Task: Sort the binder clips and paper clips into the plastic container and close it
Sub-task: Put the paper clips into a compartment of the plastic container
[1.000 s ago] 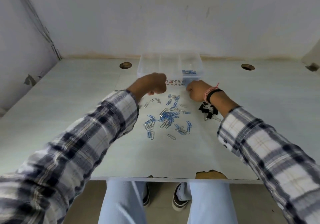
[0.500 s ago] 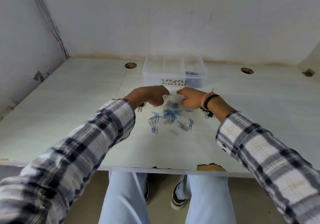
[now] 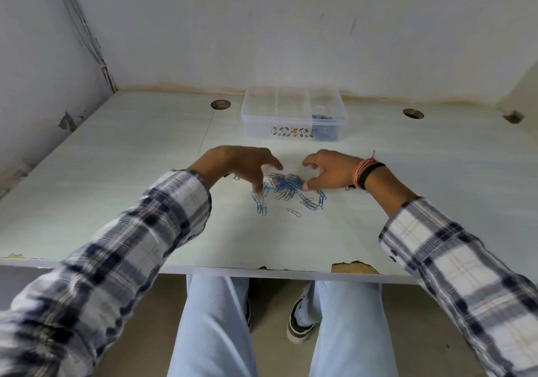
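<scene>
Nearest to me were the knees in pale jeans and a shoe [image 3: 300, 318] under the chipped front edge of the table [image 3: 116, 172]. Just past that edge, both plaid sleeves reached in toward a pile of paper clips [image 3: 286, 186] — mostly blue, a few silver — with loose ones strewn on its near side. My left hand [image 3: 241, 164] hovered palm down on the left of the pile, fingers spread and curved, one fingertip down among the loose clips; I could not see it holding any. My right hand [image 3: 332, 170], with bands on its wrist, sat on the right of the pile, half open, thumb and fingers curled toward the clips, with nothing clearly pinched. Farther back, well apart from both hands, stood the clear plastic container [image 3: 294, 114] — uncovered, divided into compartments, with blue clips in the right one. I could not make out any binder clips.
</scene>
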Motion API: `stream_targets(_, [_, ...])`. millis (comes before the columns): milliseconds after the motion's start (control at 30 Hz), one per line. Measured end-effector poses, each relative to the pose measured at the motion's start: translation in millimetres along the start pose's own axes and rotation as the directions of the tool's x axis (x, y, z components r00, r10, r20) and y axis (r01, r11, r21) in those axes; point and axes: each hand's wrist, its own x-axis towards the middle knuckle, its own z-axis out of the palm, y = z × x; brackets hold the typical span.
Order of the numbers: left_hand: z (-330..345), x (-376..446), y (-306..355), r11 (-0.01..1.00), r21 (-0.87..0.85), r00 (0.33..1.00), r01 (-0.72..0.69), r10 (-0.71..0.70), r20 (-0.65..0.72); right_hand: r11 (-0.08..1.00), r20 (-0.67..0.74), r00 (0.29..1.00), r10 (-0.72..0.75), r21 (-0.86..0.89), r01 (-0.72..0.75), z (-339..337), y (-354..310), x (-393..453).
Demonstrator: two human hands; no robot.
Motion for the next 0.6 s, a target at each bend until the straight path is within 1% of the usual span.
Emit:
stream_targets(33, [1,-1,-2,0.995,0.096,0.996,0.005,-0.013,0.083,0.996,0.062,0.996,0.061,-0.072,-0.057,1,1,0])
stream_targets(67, [2,-2,-1,0.982,0.188,0.992,0.005,-0.029,0.126,0.988,0.121,0.987,0.109,-0.126,-0.094,4,0,0])
stream_targets(100, [5,-3,2,0.971,0.237,0.991,0.005,-0.036,0.127,0.983,0.154,0.979,0.13,-0.149,-0.107,8,-2,1])
stream_targets(133, [9,-2,4,0.967,0.253,0.994,0.011,-0.037,0.098,0.985,0.158,0.98,0.121,-0.14,-0.099,12,-5,3])
stream_targets(200, [12,0,6,0.974,0.224,1.0,0.009,-0.013,0.015,0.997,0.097,0.994,0.054,-0.065,-0.048,18,-13,8])
stream_targets(267, [14,4,7,0.993,0.121,0.998,0.007,0.001,-0.067,1.0,-0.012,1.0,-0.013,-0.007,0.013,24,-20,13])
stream_targets(333, [17,8,10,1.0,0.026,0.991,-0.006,0.009,-0.131,0.999,-0.089,0.995,-0.042,0.021,0.044,29,-23,16])
stream_targets(467, [21,11,16,0.998,0.046,0.971,-0.047,0.057,-0.231,0.996,-0.145,0.986,-0.082,0.022,0.086,32,-26,16])
stream_targets(600, [29,17,18,0.998,0.034,0.935,-0.045,0.054,-0.351,0.994,-0.237,0.967,-0.089,0.048,0.103,34,-30,16])
